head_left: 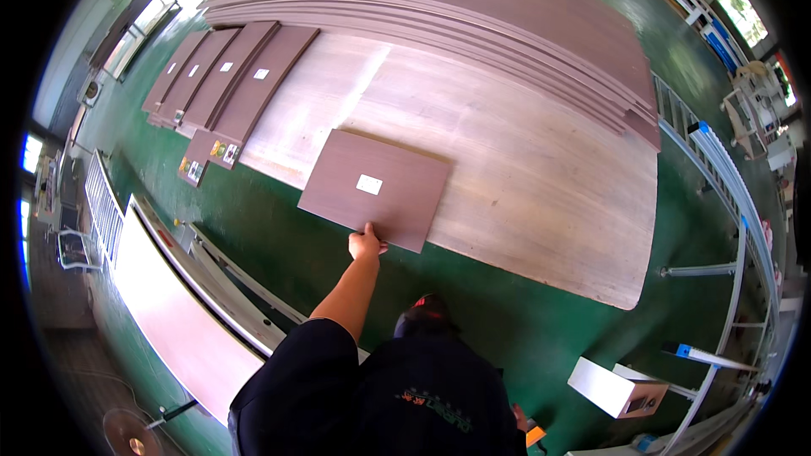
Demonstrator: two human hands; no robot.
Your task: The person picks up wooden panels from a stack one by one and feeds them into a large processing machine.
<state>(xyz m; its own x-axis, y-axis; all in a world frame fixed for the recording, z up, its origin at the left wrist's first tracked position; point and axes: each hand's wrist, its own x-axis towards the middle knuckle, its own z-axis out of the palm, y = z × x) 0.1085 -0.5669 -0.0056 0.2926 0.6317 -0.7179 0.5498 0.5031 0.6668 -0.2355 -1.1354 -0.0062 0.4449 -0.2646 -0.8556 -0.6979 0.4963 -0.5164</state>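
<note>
Single head-worn fisheye view, high above work, looks steeply down and forward. Wearer's dark-shirted torso fills lower centre; left arm extends up into mid-frame to left hand (pixel 366 245). Wide brown board (pixel 541 169) spans centre at arm's reach and beyond. Green floor (pixel 279 228) surrounds it. Straight edges bow toward dark circular rim. No second view.

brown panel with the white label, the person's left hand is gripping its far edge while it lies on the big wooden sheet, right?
Not quite. The left hand grips the near edge of the brown panel, the edge closest to the person, not the far one. The head view shows this. The rest holds: the panel bears a white label and lies on the big wooden sheet.
</note>
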